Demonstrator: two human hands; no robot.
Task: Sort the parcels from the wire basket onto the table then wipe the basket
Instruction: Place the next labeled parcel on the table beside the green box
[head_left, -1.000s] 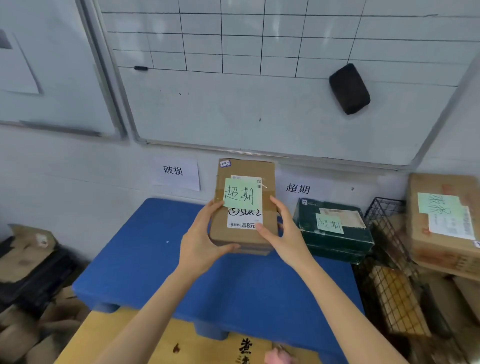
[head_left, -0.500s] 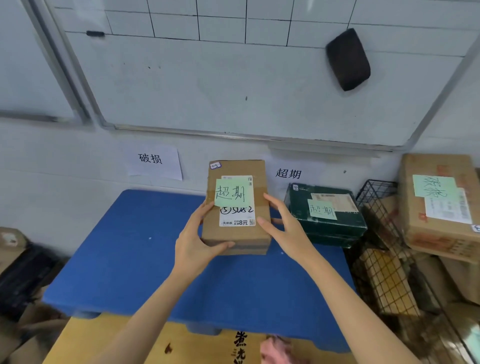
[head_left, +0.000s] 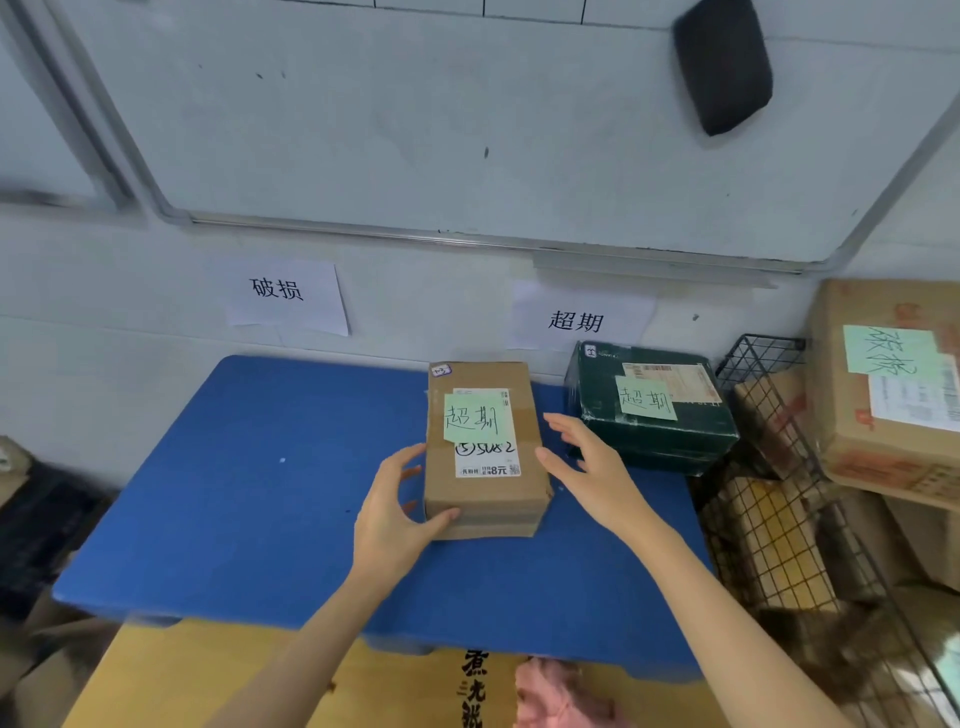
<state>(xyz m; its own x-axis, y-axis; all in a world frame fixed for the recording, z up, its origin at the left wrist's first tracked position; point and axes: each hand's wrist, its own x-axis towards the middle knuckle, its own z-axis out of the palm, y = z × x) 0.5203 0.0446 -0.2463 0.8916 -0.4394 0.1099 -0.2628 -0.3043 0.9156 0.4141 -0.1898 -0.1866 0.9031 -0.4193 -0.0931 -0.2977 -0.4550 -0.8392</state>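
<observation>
A brown cardboard parcel (head_left: 525, 453) with a green sticky note lies flat on the blue table (head_left: 249, 493), just left of a dark green parcel (head_left: 660, 444) that bears the same kind of note. My left hand (head_left: 387, 519) curves beside the brown parcel's left side. Its thumb touches the near front corner and its fingers stand slightly off the side. My right hand (head_left: 597, 473) is spread with straight fingers, a small gap from the parcel's right side. The black wire basket (head_left: 763, 353) stands at the table's right edge with parcels inside.
Two paper signs hang on the wall, one (head_left: 280, 296) over the table's left half and one (head_left: 576, 319) over the right. A large brown box (head_left: 883, 452) with a green note sits on the basket. A pink cloth (head_left: 561, 696) lies on a yellow carton (head_left: 208, 675) below.
The brown parcel came down from tilted in both hands to flat on the table. Both hands have loosened from its sides, and the right hand has pulled away.
</observation>
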